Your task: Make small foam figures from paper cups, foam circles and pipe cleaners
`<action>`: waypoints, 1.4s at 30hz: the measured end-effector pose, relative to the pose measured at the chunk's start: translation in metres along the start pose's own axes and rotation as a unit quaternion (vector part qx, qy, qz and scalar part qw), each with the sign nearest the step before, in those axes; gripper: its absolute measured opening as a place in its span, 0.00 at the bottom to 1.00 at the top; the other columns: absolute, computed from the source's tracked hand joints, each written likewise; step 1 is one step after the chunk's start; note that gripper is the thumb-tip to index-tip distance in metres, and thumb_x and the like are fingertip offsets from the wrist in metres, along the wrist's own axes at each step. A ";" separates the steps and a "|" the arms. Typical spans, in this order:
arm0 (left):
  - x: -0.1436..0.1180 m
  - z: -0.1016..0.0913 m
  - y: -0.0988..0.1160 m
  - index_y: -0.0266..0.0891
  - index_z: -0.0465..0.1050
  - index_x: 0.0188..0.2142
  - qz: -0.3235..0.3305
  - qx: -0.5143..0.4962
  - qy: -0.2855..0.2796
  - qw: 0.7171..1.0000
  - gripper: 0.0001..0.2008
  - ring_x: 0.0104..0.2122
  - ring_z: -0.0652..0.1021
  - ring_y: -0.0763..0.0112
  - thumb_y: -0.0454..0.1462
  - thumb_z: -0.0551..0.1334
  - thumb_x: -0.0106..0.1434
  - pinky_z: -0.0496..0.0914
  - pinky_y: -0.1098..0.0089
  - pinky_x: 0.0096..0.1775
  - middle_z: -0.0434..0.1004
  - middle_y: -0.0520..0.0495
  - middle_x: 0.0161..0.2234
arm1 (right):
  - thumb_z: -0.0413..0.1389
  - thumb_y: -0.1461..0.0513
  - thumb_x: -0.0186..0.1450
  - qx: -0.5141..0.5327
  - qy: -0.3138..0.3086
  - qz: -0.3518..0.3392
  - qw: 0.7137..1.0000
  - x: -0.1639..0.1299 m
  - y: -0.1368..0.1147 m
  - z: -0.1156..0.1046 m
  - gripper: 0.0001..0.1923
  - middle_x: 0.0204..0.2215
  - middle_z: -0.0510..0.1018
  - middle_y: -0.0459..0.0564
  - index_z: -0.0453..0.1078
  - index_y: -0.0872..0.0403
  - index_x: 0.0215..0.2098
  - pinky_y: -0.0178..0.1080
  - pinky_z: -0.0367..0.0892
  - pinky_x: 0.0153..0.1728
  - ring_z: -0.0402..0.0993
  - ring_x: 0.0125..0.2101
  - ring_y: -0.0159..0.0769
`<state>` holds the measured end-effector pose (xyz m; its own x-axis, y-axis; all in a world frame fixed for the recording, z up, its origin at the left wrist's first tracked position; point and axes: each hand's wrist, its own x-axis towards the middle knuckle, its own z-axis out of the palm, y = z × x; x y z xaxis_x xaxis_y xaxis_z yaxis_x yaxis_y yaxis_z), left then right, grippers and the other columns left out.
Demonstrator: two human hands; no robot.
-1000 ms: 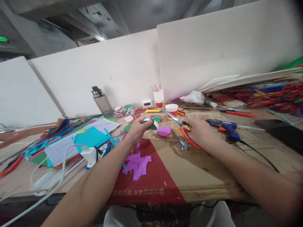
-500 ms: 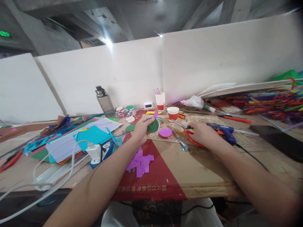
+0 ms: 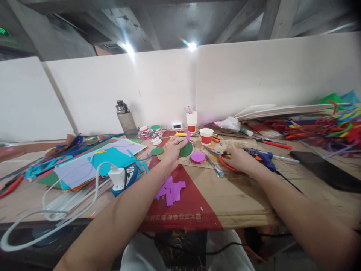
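The left hand (image 3: 172, 152) pinches a green paper disc (image 3: 186, 149) between thumb and curled fingers, lifted just off the cardboard (image 3: 239, 195) beside a purple disc (image 3: 197, 157). The right hand (image 3: 239, 160) rests on the red-handled scissors (image 3: 222, 158) lying on the table, fingers curled over the handles; whether they pass through the loops I cannot tell. For a clean cut, I judge it best to seat the grip first and hold the disc near its edge, clear of the blades
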<state>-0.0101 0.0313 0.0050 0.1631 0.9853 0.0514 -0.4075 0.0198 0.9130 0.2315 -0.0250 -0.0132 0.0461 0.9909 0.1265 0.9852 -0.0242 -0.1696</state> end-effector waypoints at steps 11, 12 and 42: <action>0.012 -0.009 0.012 0.36 0.72 0.30 -0.023 -0.008 0.043 0.999 0.09 0.25 0.75 0.76 0.26 0.65 0.48 0.70 0.75 0.30 0.77 0.51 0.27 | 0.54 0.57 0.64 0.004 0.018 0.001 1.000 0.000 0.001 0.001 0.18 0.41 0.82 0.59 0.76 0.57 0.46 0.39 0.68 0.40 0.78 0.41 0.47; 0.013 -0.010 0.013 0.35 0.72 0.31 -0.019 -0.008 0.041 0.999 0.09 0.26 0.76 0.76 0.26 0.65 0.49 0.71 0.74 0.32 0.77 0.50 0.28 | 0.54 0.57 0.63 0.001 0.019 -0.003 1.000 0.000 0.002 0.001 0.18 0.41 0.82 0.59 0.76 0.57 0.47 0.39 0.67 0.40 0.78 0.42 0.47; 0.023 -0.025 0.033 0.39 0.67 0.33 0.092 -0.019 0.125 0.988 0.06 0.25 0.74 0.77 0.32 0.64 0.57 0.70 0.76 0.28 0.73 0.52 0.28 | 0.56 0.67 0.64 0.241 0.078 -0.341 0.905 -0.008 -0.141 -0.007 0.07 0.32 0.80 0.49 0.77 0.54 0.35 0.37 0.65 0.36 0.72 0.33 0.34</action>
<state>-0.0421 0.0589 0.0265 -0.1414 0.9838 0.1102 -0.4444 -0.1626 0.8810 0.0938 -0.0308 0.0166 -0.4865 0.7217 0.4923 0.6077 0.6844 -0.4028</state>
